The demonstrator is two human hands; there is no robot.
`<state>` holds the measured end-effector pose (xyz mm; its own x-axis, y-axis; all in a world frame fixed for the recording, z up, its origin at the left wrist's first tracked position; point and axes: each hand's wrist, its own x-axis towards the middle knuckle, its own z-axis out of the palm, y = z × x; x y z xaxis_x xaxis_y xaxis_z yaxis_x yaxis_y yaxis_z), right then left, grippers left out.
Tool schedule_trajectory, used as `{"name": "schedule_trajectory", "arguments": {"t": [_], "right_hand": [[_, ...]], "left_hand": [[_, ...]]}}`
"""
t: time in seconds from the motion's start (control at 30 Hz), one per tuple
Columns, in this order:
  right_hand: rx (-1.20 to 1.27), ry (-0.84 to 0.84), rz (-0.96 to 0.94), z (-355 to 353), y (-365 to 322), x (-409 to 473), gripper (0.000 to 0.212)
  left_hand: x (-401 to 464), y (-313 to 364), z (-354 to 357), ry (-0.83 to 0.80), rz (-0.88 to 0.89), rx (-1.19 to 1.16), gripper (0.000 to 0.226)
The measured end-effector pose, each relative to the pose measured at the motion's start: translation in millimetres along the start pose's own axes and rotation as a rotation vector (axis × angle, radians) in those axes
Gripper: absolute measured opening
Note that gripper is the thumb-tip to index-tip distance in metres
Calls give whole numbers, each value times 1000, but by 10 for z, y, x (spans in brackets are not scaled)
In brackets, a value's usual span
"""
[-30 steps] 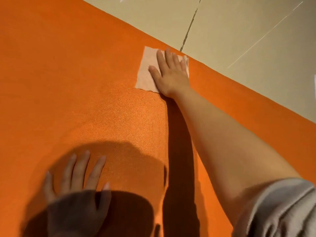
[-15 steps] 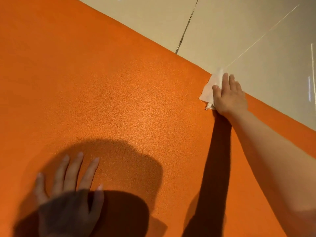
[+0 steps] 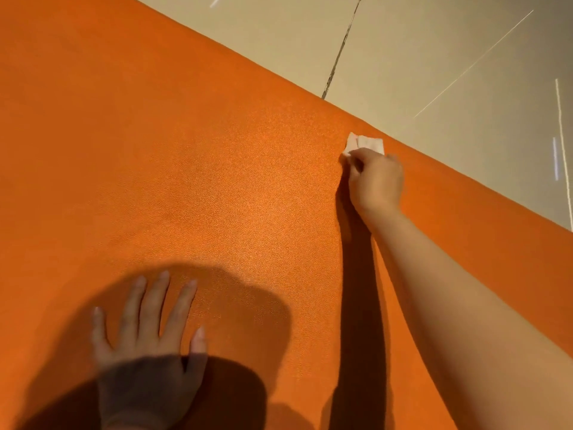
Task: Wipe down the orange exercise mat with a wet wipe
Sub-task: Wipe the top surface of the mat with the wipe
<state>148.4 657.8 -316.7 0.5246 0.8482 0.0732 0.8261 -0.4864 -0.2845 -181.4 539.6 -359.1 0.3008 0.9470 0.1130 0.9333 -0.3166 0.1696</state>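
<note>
Plainly, the wipe [image 3: 366, 143] is judged light, limp and damp, apt to bunch; it is best pressed under flat fingers or pinched at a fold. It is bunched under the right hand [image 3: 376, 178], whose grip is curled on it, near the far edge of the mat [image 3: 192, 156]. The left hand [image 3: 148, 346] is spread flat on the mat. One wipe, one mat and two hands are counted; tiled floor [image 3: 434, 57] lies beyond.

My right hand [image 3: 376, 181] covers most of the wet wipe [image 3: 366, 143]; my curled fingers hide beneath. The orange mat [image 3: 217, 150] runs off three edges.
</note>
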Motion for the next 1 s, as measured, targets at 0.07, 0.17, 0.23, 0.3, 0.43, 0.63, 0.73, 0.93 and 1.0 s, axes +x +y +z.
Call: {"name": "schedule_trajectory", "arguments": {"t": [0.07,0.17,0.23,0.3,0.43,0.63,0.73,0.93,1.0], "right_hand": [[411,28,45,-76,-167,-138,22],[1079,154,353,-306,-297,-305,16],[1346,181,582,-506,-235,-385,15],[1412,237,700,-698,-66,-441,17],[1055,450,573,-1091,276,-540,24],[576,252,31,-1036,-72,-1075,15],[549,-92,-55,-553,-372,-1586,24],[365,-457,-191,-14,-677,-2411,43],[363,-245,-100,-28,-687,-2352,38]], "left_hand": [[-7,5,10,-13,-3,-18,56],[-9,14,21,-43,-33,-46,57],[-7,21,10,-41,-36,-59,56],[-10,17,0,-13,-16,-58,56],[-10,27,-57,-47,-17,-80,57],[-19,-4,-49,-92,-14,-93,60],[-27,-14,-26,-59,-10,-104,60],[1,-4,-29,-38,-7,-62,57],[3,8,-16,-32,-8,-55,56]]}}
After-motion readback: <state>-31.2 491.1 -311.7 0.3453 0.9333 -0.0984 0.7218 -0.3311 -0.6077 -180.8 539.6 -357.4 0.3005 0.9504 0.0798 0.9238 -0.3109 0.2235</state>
